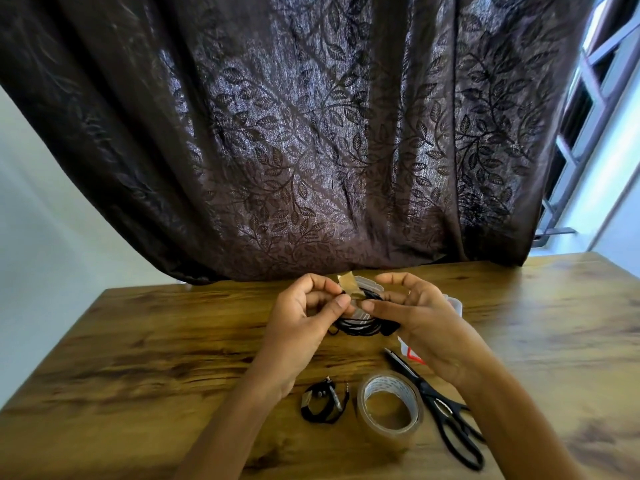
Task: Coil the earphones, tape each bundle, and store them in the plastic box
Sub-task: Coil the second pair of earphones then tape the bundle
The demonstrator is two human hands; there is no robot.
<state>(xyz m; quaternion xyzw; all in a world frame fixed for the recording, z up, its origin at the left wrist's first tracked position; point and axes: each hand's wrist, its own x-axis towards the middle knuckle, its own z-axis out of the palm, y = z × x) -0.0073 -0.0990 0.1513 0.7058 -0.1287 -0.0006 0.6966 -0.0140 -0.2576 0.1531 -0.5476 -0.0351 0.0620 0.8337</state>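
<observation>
Above the table I hold a coil of black earphones (pixel 362 328) between both hands. My left hand (pixel 304 313) pinches the coil's top along with a brown strip of tape (pixel 348 284) that sticks up from it. My right hand (pixel 420 317) grips the coil from the right, thumb and finger meeting the left fingers. A second black earphone bundle (pixel 322 403), coiled and taped, lies on the wood near my left forearm. The clear plastic box (pixel 453 304) sits behind my right hand, mostly hidden.
A roll of brown packing tape (pixel 389 407) lies beside black scissors (pixel 440 407) at the front right of the wooden table (pixel 156 341). A dark leaf-patterned curtain (pixel 311 133) hangs behind the table's far edge. A window is at the right.
</observation>
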